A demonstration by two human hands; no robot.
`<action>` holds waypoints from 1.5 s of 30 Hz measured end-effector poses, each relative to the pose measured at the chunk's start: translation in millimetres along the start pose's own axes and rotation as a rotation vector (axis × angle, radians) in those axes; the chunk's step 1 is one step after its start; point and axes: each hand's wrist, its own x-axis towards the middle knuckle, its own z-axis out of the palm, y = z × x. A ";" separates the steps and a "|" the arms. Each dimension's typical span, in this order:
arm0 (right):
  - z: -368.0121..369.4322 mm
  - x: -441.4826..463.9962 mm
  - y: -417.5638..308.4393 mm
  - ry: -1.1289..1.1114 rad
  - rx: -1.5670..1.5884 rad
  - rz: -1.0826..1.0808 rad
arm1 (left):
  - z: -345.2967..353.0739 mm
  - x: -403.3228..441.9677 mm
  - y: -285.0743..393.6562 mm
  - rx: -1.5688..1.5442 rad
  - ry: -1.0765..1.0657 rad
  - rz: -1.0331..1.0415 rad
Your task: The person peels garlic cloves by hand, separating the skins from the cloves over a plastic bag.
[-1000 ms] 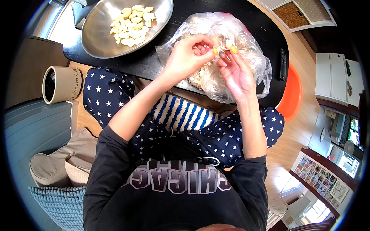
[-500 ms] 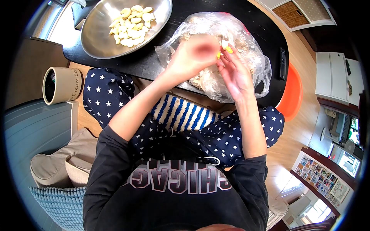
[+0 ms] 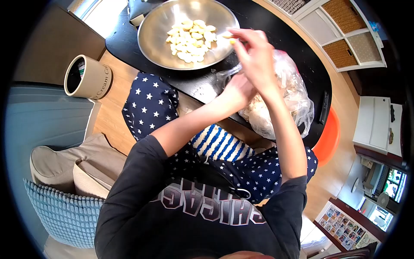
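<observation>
My right hand (image 3: 254, 52) reaches over the right rim of a steel bowl (image 3: 151, 43), its fingertips pinching a small pale clove (image 3: 227, 35). Many peeled, cream-coloured cloves (image 3: 187, 41), which look like garlic, lie in the bowl. My left hand (image 3: 240, 90) is lower, at the near left side of a clear plastic bag (image 3: 297, 93) filled with papery, pale brown bits. The right wrist crosses in front of the left hand and hides its fingers.
The bowl and bag stand on a black table (image 3: 198, 88), with a remote control (image 3: 324, 108) at its right edge. A beige bin (image 3: 90, 77) stands left on the floor. Beyond the table's right side is an orange round object (image 3: 327, 138).
My right hand has moved left from above the bag to the bowl's rim, carrying the clove. My left hand has dropped lower beside the bag. The view has turned, shifting the table contents right.
</observation>
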 end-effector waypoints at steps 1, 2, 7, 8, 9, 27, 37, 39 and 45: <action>14.2 10.1 8.1 -0.055 -0.051 -0.074 | 0.0 2.8 -2.4 -0.001 -0.070 -0.022; 22.9 19.3 13.0 -0.154 -0.105 -0.073 | -2.0 1.0 -3.4 -0.051 -0.029 0.028; 16.2 36.7 6.4 -0.231 -0.226 0.031 | 2.4 -1.8 -4.0 -0.138 0.125 0.132; 4.9 34.1 3.8 -0.203 -0.240 0.064 | -3.2 1.3 -0.2 -0.133 0.135 0.160; -9.0 24.9 0.9 -0.155 -0.189 0.126 | -8.2 2.6 3.3 -0.128 0.144 0.188; -99.5 -91.9 53.9 -0.411 -0.521 0.341 | -12.5 27.7 -5.3 -0.002 0.013 0.240; -120.8 -89.8 3.3 -0.349 -0.442 0.674 | -9.1 26.7 2.2 -0.043 0.080 0.281; -129.1 -106.6 12.0 -0.464 -0.442 0.460 | -12.9 26.9 4.1 -0.049 0.040 0.282; -118.0 -150.1 12.8 -0.592 -0.731 0.514 | -12.6 27.4 6.3 -0.070 0.001 0.323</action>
